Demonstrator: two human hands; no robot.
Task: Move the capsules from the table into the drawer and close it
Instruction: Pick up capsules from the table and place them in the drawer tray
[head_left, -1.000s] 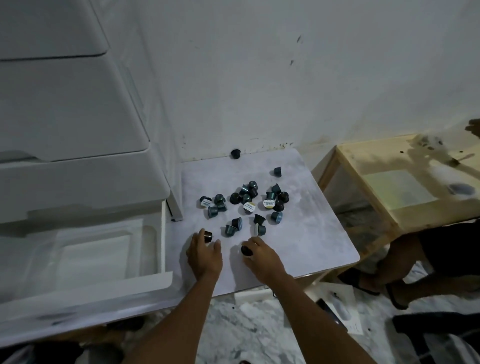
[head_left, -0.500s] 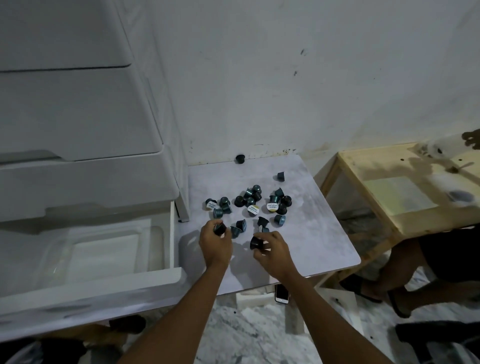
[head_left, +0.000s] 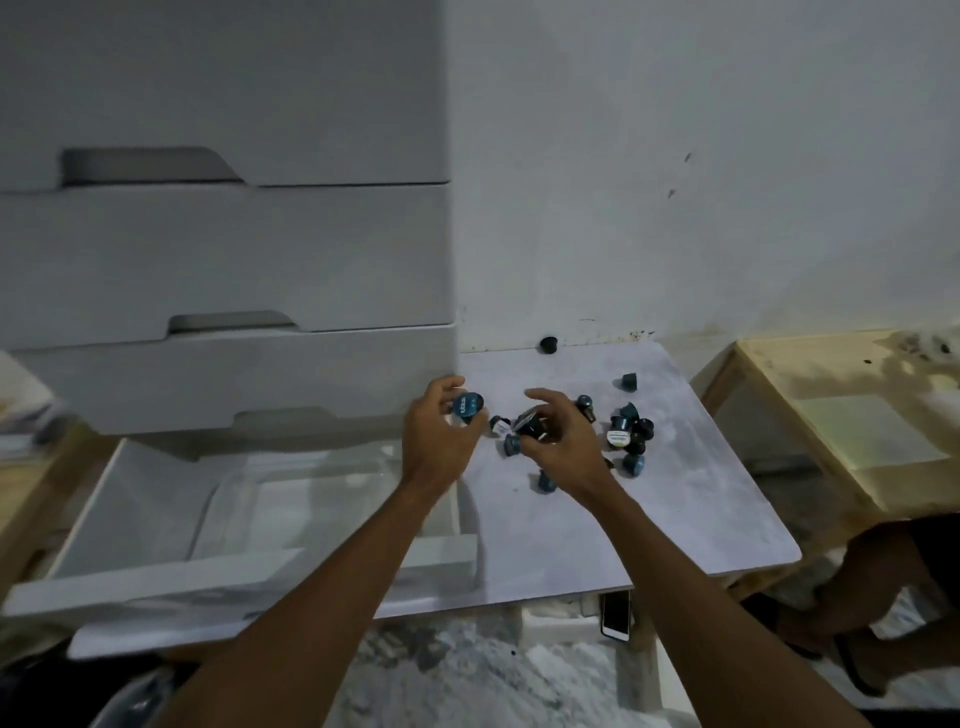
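Observation:
Several small dark and teal capsules (head_left: 631, 434) lie scattered on the pale grey table (head_left: 685, 509). My left hand (head_left: 434, 441) is raised over the table's left edge, gripping one teal capsule (head_left: 466, 405) between thumb and fingers. My right hand (head_left: 558, 441) hovers over the pile and holds a dark capsule (head_left: 530, 422). The bottom drawer (head_left: 156, 525) of the white cabinet stands pulled open to the left of the table; its inside looks bare. One black capsule (head_left: 548, 344) sits alone by the wall.
The white drawer cabinet (head_left: 223, 249) has three closed drawers above the open one. A wooden table (head_left: 852, 415) stands at the right, with another person's leg (head_left: 883, 587) below it. A phone (head_left: 615, 613) lies under the grey table's front edge.
Both hands lifted off the table, each with a capsule, and moved up and left toward the cabinet. The camera view swung left and closer.

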